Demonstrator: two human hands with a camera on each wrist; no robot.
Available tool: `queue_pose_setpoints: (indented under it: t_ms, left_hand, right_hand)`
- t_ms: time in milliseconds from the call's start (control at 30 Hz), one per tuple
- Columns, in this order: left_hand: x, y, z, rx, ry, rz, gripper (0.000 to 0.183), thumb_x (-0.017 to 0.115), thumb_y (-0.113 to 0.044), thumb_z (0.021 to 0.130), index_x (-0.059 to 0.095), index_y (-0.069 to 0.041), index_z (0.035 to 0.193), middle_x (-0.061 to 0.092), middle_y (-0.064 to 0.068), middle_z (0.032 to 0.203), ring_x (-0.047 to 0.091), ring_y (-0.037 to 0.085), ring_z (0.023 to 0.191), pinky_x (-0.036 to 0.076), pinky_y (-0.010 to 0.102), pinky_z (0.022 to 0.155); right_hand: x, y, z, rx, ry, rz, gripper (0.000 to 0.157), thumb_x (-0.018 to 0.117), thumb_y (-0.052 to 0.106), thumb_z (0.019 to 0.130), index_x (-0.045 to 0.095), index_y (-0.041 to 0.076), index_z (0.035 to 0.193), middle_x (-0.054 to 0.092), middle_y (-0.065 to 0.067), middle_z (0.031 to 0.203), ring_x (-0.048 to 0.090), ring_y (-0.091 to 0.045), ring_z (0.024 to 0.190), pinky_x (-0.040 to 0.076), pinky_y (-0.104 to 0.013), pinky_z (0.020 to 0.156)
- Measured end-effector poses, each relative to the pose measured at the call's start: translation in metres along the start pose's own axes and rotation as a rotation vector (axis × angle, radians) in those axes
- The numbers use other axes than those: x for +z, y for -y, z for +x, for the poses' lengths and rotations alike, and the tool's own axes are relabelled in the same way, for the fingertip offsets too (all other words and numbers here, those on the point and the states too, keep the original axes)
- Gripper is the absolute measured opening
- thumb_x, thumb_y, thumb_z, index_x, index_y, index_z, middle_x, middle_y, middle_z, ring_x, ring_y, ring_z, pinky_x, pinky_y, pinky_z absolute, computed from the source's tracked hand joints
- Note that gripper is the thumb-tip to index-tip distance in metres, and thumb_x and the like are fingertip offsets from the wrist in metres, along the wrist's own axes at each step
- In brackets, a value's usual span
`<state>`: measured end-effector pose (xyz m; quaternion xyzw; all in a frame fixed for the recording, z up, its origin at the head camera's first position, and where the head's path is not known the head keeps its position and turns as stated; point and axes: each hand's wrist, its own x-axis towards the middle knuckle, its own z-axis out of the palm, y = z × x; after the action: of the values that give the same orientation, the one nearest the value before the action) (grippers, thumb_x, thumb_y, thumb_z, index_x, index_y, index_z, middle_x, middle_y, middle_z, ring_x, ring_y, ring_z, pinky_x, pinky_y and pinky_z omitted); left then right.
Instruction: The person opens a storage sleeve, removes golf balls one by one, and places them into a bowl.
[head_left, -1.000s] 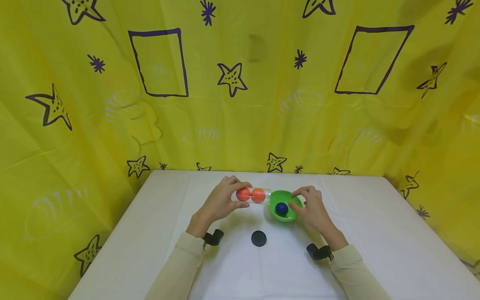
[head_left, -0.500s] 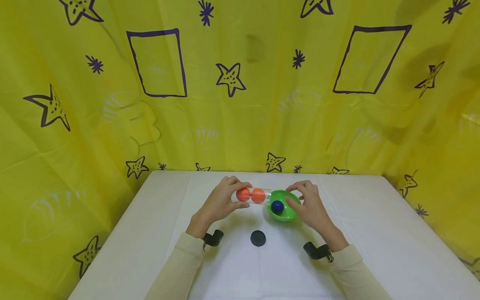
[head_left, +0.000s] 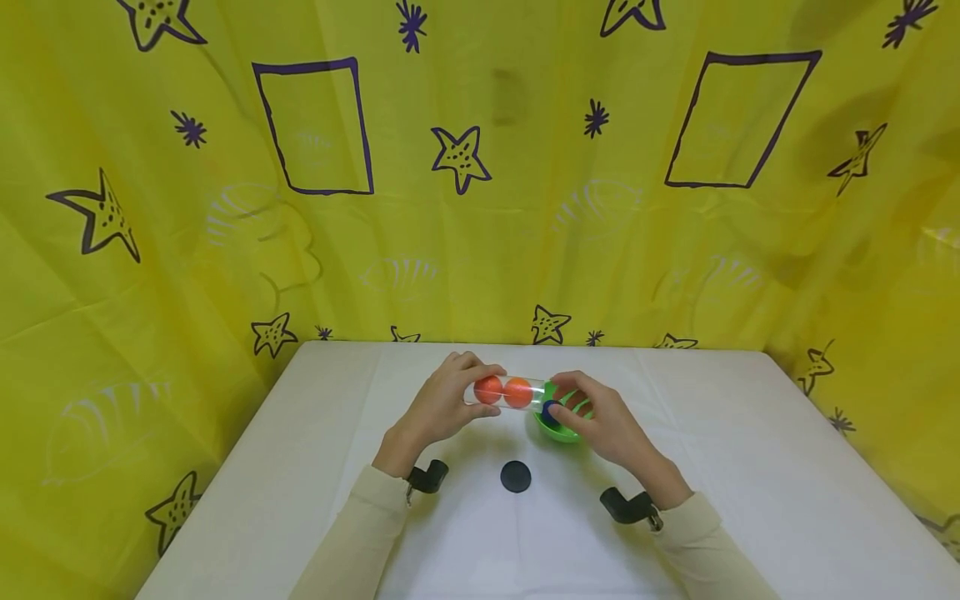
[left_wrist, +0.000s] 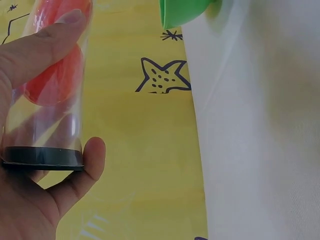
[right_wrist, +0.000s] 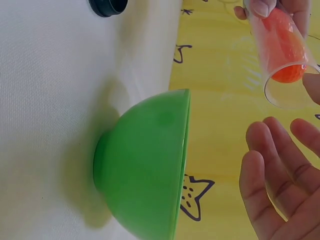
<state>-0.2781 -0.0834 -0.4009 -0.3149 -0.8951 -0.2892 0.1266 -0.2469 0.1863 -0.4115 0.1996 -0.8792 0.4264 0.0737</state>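
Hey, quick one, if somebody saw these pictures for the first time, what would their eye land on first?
Probably the yellow cloth backdrop with dark star drawings, filling the head view behind the white cloth-covered table. Next, likely the two bright orange balls inside the clear plastic tube, held sideways in the person's left grip. The glossy green round bowl might follow, standing near the tube's open end.
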Motion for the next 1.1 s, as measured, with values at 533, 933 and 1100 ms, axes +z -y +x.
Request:
queue_pose_setpoints:
  t_ms: [533,933,1100]
  left_hand:
    - [0.0019,-0.0016,0.0011,0.004,-0.013,-0.009,0.047,0.089,-0.022,0.079,0.073,-0.022,0.123,0.064,-0.001,0.110,0.051,0.016,0.103,0.050,0.034,0.085]
    - [0.0019,-0.0012,0.0006,0.011,-0.009,-0.004,0.048,0.088,-0.025,0.080,0.072,-0.022,0.126,0.065,0.003,0.111,0.051,0.017,0.104,0.051,0.035,0.086]
    - [0.0027,-0.0003,0.0011,0.004,-0.012,0.001,0.048,0.088,-0.026,0.080,0.072,-0.022,0.126,0.065,0.000,0.111,0.052,0.017,0.105,0.051,0.035,0.087]
  right_hand:
    - [0.0070,-0.0007,-0.0001,-0.060,0.036,0.005,0.046,0.075,0.018,0.094,0.058,0.006,0.136,0.070,-0.009,0.115,0.067,-0.024,0.095,0.058,-0.032,0.083]
    - [0.0050,-0.0012,0.0002,-0.052,0.027,-0.014,0.045,0.076,0.016,0.093,0.059,0.006,0.133,0.069,-0.012,0.121,0.066,-0.021,0.093,0.057,-0.029,0.080]
    - [0.0031,-0.0029,0.0002,-0.029,0.042,-0.025,0.045,0.076,0.018,0.093,0.060,0.007,0.133,0.069,-0.011,0.122,0.066,-0.022,0.095,0.057,-0.030,0.082]
